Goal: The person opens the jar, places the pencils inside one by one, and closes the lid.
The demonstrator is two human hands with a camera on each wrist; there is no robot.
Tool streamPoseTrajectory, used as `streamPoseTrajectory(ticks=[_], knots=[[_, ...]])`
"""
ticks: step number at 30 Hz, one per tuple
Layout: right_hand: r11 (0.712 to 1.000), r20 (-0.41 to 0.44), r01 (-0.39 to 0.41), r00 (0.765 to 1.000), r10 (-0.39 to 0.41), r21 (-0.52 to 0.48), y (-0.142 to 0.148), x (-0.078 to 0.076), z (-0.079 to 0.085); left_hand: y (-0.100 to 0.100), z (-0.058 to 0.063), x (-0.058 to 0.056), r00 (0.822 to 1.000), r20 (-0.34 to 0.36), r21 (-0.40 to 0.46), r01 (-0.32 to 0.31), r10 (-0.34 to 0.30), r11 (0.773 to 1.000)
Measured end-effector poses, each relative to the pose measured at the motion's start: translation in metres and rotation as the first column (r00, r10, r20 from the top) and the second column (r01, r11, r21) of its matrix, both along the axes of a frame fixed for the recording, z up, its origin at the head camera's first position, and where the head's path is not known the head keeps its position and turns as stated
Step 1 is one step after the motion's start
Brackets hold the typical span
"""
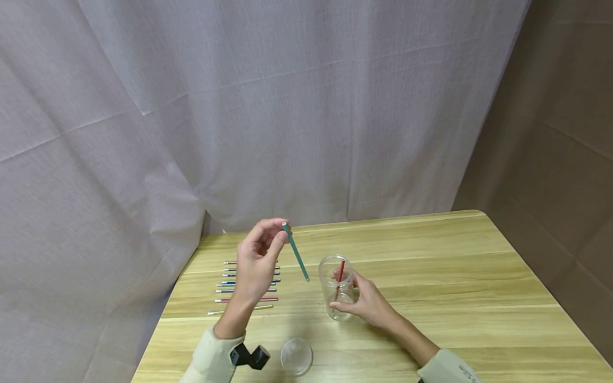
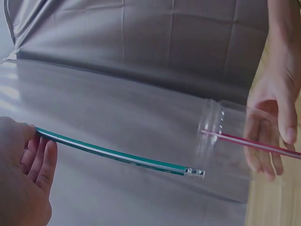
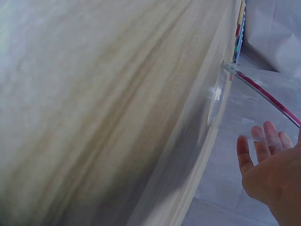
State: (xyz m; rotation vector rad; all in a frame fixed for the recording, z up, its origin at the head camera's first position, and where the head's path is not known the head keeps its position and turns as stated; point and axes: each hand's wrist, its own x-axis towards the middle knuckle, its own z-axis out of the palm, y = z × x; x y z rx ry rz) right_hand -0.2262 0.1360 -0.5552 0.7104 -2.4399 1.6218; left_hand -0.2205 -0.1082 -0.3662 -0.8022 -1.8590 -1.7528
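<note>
My left hand [image 1: 257, 264] pinches a green pencil [image 1: 296, 253] near its upper end, between thumb and fingers. The pencil slants down to the right, its metal-banded end [image 2: 194, 173] lowest and just left of the jar mouth. A clear plastic jar [image 1: 328, 291] stands on the table without a lid, and my right hand [image 1: 372, 304] grips its right side. Inside the jar leans a red pencil [image 1: 341, 272], its banded end down at the bottom. In the right wrist view the right hand's fingers [image 3: 243, 155] curve around the clear wall.
Several pencils lie in a row at the table's left, among them a red pencil [image 1: 246, 300] and a yellow pencil [image 1: 263, 307]. A round clear lid [image 1: 296, 357] lies near the front of the wooden table [image 1: 455, 266]. Grey cloth [image 1: 306, 133] hangs behind.
</note>
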Motion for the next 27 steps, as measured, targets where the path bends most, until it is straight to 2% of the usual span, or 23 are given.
streamPoseTrajectory(ticks=[6,13,18,27], knots=[[1.000,0.006,-0.001,1.000,0.001,-0.008,-0.001,0.001,0.002,0.009,0.009,0.001,0.999,-0.030,0.038,0.044,-0.043,0.998],[1.000,-0.007,0.011,1.000,-0.011,0.025,-0.001,0.001,0.002,0.017,0.012,-0.001,0.997,-0.054,0.062,0.063,-0.059,0.996],[1.000,-0.017,0.011,1.000,-0.011,0.027,-0.001,0.001,0.002,0.022,0.007,-0.005,0.997,-0.045,0.064,0.069,-0.066,0.996],[1.000,0.005,0.014,1.000,-0.014,0.014,-0.003,0.001,0.002,0.027,-0.011,-0.011,0.997,0.015,0.054,0.074,-0.075,0.996]])
